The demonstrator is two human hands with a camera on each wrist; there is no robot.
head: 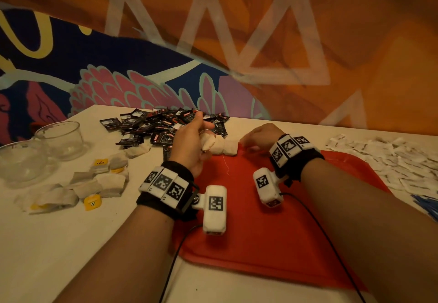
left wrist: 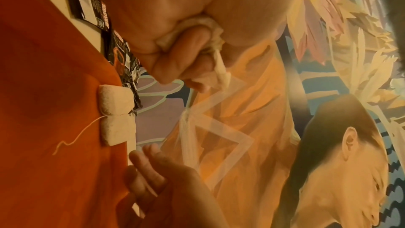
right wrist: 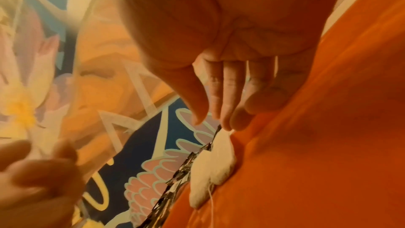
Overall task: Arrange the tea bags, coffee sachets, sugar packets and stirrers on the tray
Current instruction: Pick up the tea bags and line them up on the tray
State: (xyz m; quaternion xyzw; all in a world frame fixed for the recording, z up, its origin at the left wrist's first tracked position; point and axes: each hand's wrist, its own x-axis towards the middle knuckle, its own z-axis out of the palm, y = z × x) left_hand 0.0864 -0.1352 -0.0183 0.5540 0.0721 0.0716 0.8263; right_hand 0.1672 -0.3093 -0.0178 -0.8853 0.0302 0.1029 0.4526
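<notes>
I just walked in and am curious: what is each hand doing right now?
Left hand: closed around a tea bag.
Right hand: open, fingers straight, holding nothing.

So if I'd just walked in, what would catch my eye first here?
Probably the bright red tray in the middle, with two white tea bags lined up at its far edge. The left hand grips more tea bags just above them. Behind lies a heap of black coffee sachets, under a colourful mural.

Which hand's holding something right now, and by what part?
The left hand grips a tea bag, crumpled in its curled fingers, one end sticking out. The right hand holds nothing; its straight fingertips sit at the tray's far edge.
</notes>
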